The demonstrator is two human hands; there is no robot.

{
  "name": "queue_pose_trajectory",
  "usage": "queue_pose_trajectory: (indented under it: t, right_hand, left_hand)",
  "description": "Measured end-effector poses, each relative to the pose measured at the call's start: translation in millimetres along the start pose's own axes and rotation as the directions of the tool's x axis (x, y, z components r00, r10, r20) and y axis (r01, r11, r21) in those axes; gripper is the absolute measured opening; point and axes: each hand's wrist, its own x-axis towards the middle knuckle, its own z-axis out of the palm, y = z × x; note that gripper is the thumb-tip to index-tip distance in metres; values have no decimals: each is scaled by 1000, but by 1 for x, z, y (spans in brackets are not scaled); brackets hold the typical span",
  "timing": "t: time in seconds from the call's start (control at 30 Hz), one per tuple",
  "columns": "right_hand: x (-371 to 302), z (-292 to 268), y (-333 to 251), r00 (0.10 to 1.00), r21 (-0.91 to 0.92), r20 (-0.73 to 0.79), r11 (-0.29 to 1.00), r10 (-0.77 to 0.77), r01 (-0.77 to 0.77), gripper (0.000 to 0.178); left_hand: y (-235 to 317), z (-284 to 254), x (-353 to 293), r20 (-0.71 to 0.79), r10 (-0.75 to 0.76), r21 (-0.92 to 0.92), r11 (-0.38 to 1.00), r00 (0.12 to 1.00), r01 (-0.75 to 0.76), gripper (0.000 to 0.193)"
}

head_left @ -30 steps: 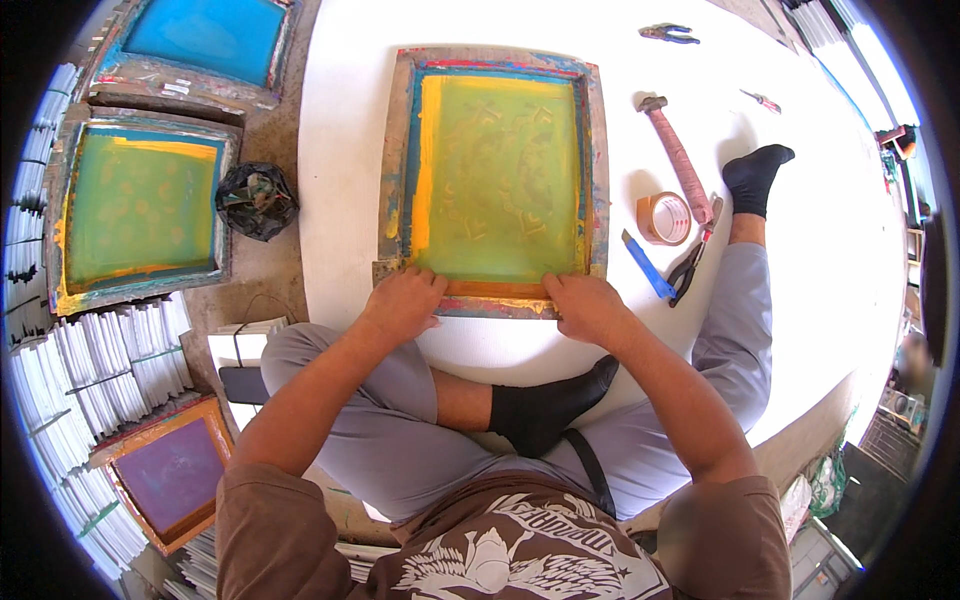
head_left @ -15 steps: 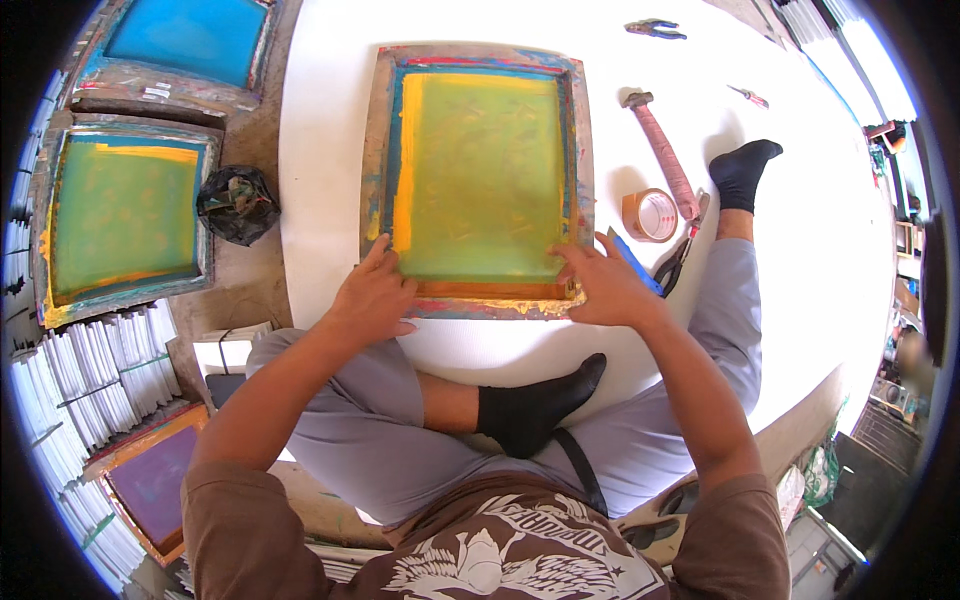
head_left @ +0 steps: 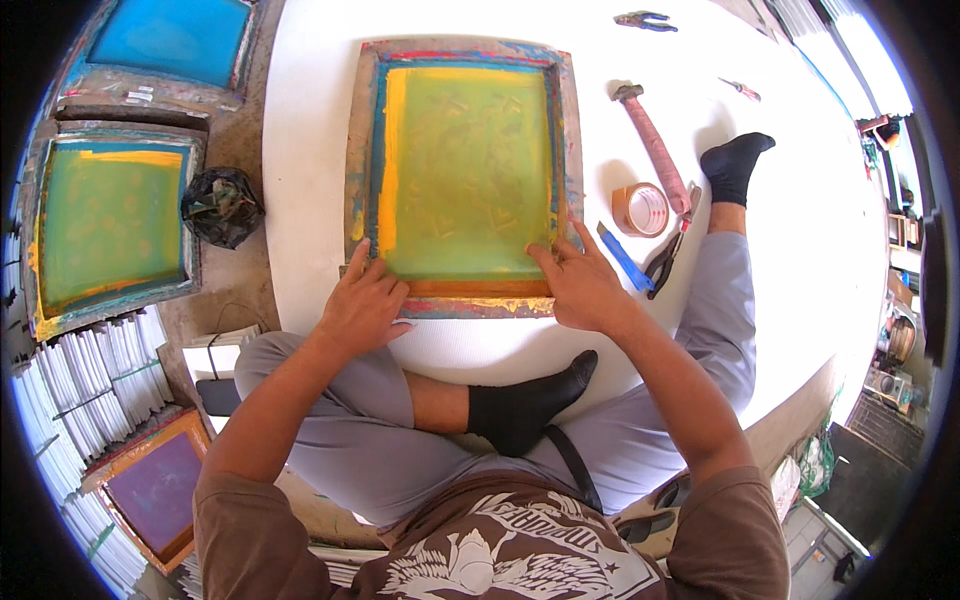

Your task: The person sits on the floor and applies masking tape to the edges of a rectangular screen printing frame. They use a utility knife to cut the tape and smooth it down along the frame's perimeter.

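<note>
The screen-printing frame (head_left: 465, 175), long axis twelve-to-six, is touched by the left hand (head_left: 364, 302) at seven and the right hand (head_left: 582, 284) at five o'clock, both splayed apart.

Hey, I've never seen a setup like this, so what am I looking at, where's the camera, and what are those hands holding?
There's no robot here, just a person seated with two bare hands. A wide fisheye camera on the head looks down, so edges curve.

The left hand and right hand touch the near corners of a paint-smeared frame with a yellow-green panel; how firmly they grip is unclear.

It lies on a white surface. To its right are a hammer, brown tape and a blue cutter-like tool.
</note>
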Motion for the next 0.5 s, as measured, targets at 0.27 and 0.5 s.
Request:
queue_pose_trajectory:
  t: [0.27,0.5]
  right_hand:
    - [26,6,11,995,-63,95,998,-13,19,64]
    - [31,5,20,994,7,65,996,-87,86,65]
  left_hand:
    - [-6,12,-6,-189,32,44,999,981,-24,41]
    - [-10,12,-9,-199,27,43,999,980,-19,40]
